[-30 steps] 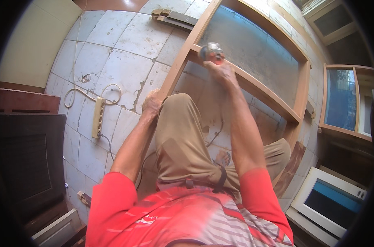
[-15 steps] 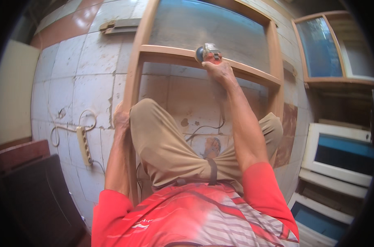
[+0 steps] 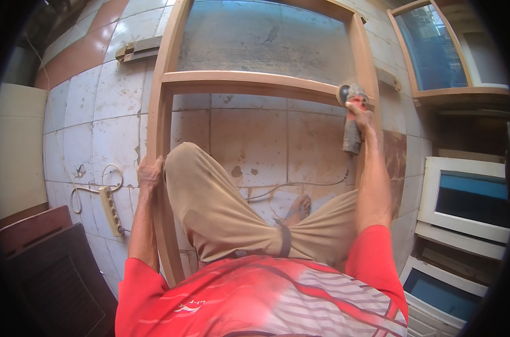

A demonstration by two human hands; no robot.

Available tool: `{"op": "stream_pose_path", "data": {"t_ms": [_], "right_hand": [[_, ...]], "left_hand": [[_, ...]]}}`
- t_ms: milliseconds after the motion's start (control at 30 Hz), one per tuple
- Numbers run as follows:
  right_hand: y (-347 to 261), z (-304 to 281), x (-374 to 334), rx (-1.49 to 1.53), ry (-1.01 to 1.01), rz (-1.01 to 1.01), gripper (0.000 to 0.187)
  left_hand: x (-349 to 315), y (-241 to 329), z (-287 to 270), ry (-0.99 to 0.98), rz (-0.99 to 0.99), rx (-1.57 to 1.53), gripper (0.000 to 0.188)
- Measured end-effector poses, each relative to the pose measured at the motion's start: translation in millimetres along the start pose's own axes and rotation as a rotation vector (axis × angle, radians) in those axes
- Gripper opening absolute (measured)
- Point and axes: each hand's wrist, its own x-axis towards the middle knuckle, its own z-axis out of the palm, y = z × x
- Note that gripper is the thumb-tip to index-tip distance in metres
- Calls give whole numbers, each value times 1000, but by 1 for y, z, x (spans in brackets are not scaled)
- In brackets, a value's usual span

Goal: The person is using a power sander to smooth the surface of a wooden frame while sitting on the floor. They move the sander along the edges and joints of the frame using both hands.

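Note:
My right hand (image 3: 362,119) is closed round an angle grinder (image 3: 352,136) with a red and grey head. Its round disc is at the right end of the crossbar of a large bare wooden frame (image 3: 249,80), near the right upright. Whether the disc touches the wood I cannot tell. The upper part of the frame has a dusty, bluish pane (image 3: 260,45); through the lower opening I see floor tiles. My left hand (image 3: 150,172) grips the outer side of the left upright, beside my knee; its fingertips are partly hidden.
A grey cable (image 3: 300,183) runs across the tiles from the grinder. At left lie a power strip (image 3: 110,210) and dark panels (image 3: 58,281). Wood blocks (image 3: 140,49) lie beside the frame. White framed panels (image 3: 462,196) and a glazed wooden frame (image 3: 431,50) stand at right.
My right hand has carried the grinder rightward along the crossbar, from its middle to its right end. My left hand keeps its hold on the left upright. The view has shifted slightly.

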Motion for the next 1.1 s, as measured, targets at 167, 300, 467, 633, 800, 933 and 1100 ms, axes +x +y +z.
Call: {"op": "stream_pose_path", "data": {"t_ms": [167,300,467,633,800,933,1100], "right_hand": [[59,-15,42,178,64,66,78],[-26,45,-20,-52,-101,-169,64],[-82,117,-46,-214,-224,-233,72],[-68,73,-41,-194,-175,-205,71],[18,-16,17,-137,-34,-83,60],[57,-60,50,33,-36,-7,65],[84,-101,82,173,52,159,69]], "left_hand": [[1,8,10,5,-25,46,41],[-4,15,1,11,-12,77,42],[1,9,4,-19,69,80,40],[-1,4,3,-11,53,17,38],[6,-12,8,-17,28,2,38],[4,-9,6,-11,7,25,40],[2,5,3,-25,-24,96,42]]}}
